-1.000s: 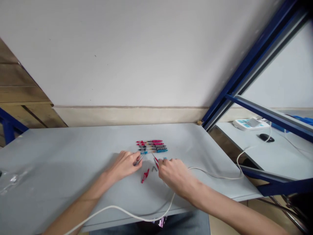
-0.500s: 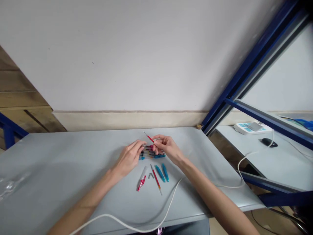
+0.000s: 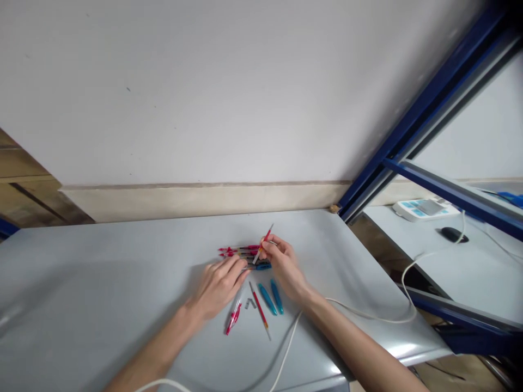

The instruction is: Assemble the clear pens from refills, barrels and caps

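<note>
Between the thumb and fingers of my right hand [image 3: 283, 262] is a red refill [image 3: 267, 235], slanting with its tip up. My left hand [image 3: 220, 280] is over the left end of a row of pens, fingers pressed together; what it grips, if anything, is hidden. Pink pens [image 3: 241, 249] and a blue pen [image 3: 263, 267] show in that row. In front lie a clear and pink pen barrel [image 3: 233, 317], small grey pieces [image 3: 250, 303], another red refill [image 3: 260, 310] and two teal barrels [image 3: 267, 298] [image 3: 277, 296].
A white cable [image 3: 288, 348] crosses the grey table [image 3: 102, 283]. Behind the table is a white wall. At the right stand a blue metal frame [image 3: 433, 179], a white device [image 3: 425, 209] and a black mouse [image 3: 453, 234] on another surface.
The red refill in my right hand has turned from leaning left to leaning right. My left hand has moved down over the row, and the pink pens are more exposed. The view has shifted slightly.
</note>
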`<state>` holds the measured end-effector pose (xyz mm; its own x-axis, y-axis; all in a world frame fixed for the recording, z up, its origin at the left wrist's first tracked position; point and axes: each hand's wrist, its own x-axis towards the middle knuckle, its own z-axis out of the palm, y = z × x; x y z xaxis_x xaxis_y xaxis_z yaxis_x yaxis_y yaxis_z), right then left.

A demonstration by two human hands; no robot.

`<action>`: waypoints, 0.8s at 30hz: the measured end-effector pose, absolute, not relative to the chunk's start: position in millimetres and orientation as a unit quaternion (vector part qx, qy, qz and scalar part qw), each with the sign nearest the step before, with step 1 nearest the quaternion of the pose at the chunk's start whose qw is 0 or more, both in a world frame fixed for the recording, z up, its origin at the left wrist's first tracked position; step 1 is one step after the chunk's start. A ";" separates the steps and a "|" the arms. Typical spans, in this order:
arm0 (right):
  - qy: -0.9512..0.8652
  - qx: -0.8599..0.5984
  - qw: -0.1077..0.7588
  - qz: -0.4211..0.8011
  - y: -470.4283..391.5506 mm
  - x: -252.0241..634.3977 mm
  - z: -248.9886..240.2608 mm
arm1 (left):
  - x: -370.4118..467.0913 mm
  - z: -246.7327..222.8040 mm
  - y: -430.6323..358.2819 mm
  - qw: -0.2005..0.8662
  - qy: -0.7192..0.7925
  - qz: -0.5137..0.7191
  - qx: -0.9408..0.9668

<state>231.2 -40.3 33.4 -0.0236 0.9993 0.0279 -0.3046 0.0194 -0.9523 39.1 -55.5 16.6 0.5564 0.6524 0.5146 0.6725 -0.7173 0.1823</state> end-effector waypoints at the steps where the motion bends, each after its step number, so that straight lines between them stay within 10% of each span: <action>1: -0.431 -0.406 0.567 0.573 -40.2 232.0 34.5 | 38.3 16.7 -54.9 0.014 -0.377 -0.282 -0.882; 24: -0.492 -0.408 0.550 0.538 -49.0 229.1 40.7 | 37.2 7.8 -58.4 -0.113 -0.424 -0.332 -0.835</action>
